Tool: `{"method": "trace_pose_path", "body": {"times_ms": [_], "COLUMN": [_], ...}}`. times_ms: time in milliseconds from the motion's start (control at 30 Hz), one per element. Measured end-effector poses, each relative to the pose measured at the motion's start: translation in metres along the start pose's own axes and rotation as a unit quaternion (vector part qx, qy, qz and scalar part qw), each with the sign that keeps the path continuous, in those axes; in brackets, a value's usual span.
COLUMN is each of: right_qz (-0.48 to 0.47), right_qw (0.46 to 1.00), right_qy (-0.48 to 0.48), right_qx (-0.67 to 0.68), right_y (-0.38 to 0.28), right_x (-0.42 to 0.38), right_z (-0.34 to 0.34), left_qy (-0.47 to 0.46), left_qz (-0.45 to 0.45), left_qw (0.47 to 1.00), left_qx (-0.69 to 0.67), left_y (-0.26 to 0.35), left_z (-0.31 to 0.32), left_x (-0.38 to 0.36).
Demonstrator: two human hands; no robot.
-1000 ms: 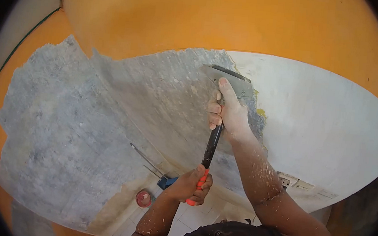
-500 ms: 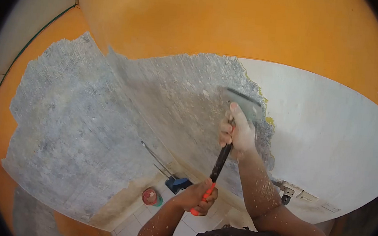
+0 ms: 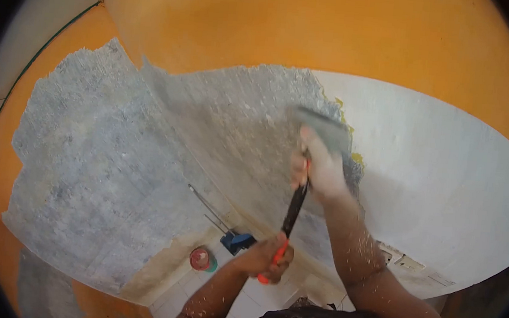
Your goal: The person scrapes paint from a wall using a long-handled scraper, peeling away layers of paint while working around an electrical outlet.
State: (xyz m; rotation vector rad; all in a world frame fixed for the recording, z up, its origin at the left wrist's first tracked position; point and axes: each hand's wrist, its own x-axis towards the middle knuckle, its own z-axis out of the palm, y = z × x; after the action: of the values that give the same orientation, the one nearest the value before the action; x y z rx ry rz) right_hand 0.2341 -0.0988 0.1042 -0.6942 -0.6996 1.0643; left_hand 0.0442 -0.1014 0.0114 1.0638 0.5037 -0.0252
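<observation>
A long-handled scraper (image 3: 294,212) with a black and orange handle is held in both hands, its wide grey blade (image 3: 325,124) against the wall and blurred. My right hand (image 3: 321,170) grips the handle just below the blade, with pale dust over its back. Lower down, my left hand (image 3: 269,258) wraps round the orange end. Beside the blade runs a ragged edge, with yellow bits (image 3: 358,159), between the rough grey wall patch (image 3: 234,118) and smooth white coating (image 3: 435,169). Pale flakes speckle both forearms.
Below on the tiled floor (image 3: 254,298) stand a red and green tub (image 3: 200,259) and a blue object (image 3: 237,242) with long thin rods. Wall sockets (image 3: 410,263) sit right of my right forearm. Orange paint (image 3: 314,25) covers the upper wall.
The scraper and both hands have shifted slightly up and left, while the whole view has moved a little too. My right forearm now hides the plug near the sockets.
</observation>
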Motion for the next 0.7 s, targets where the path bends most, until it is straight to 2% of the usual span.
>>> {"method": "trace_pose_path", "body": {"times_ms": [33, 67, 133, 200, 267, 300, 400, 467, 533, 600, 633, 700], "right_qz": [-0.028, -0.061, -0.049, -0.042, 0.000, -0.004, 0.037, 0.001, 0.006, -0.006, -0.009, 0.048], "right_qw": [0.999, 0.997, 0.997, 0.997, 0.999, 0.999, 0.999, 0.998, 0.998, 0.998, 0.998, 0.999], "right_qy": [-0.023, -0.046, -0.030, -0.016, 0.037, 0.038, 0.037, -0.034, -0.030, -0.040, -0.039, -0.007], "right_qx": [0.015, 0.029, 0.047, 0.060, 0.038, 0.034, 0.011, 0.047, 0.053, 0.053, 0.050, 0.021], "right_y": [-0.015, -0.022, -0.018, -0.006, 0.016, 0.014, 0.008, -0.014, -0.013, 0.002, 0.011, 0.023], "right_x": [0.005, 0.006, 0.007, 0.005, -0.012, -0.013, -0.016, -0.005, -0.005, -0.007, -0.010, -0.017], "right_z": [0.010, 0.015, 0.017, 0.012, -0.006, -0.009, -0.009, 0.003, 0.005, -0.004, -0.012, -0.021], "left_qy": [0.057, 0.059, 0.096, 0.085, 0.005, -0.015, 0.021, 0.036, 0.091, 0.084, 0.064, 0.038], "left_qz": [0.043, 0.039, 0.047, 0.062, -0.048, -0.043, 0.004, 0.019, 0.038, 0.040, 0.013, -0.017], "left_qw": [0.996, 0.996, 0.993, 0.992, 0.997, 0.997, 1.000, 0.999, 0.993, 0.995, 0.998, 0.998], "left_qx": [0.050, 0.048, 0.056, 0.067, -0.055, -0.064, 0.002, 0.015, 0.060, 0.041, 0.007, -0.036], "left_y": [0.019, 0.025, 0.036, 0.021, -0.012, -0.019, -0.011, 0.011, 0.020, 0.001, -0.013, -0.029], "left_z": [0.015, 0.018, 0.017, 0.013, 0.001, 0.005, 0.009, 0.018, 0.017, 0.012, 0.012, 0.015], "left_x": [-0.006, -0.011, -0.019, -0.019, -0.009, -0.004, -0.001, -0.010, -0.018, -0.015, -0.011, 0.000]}}
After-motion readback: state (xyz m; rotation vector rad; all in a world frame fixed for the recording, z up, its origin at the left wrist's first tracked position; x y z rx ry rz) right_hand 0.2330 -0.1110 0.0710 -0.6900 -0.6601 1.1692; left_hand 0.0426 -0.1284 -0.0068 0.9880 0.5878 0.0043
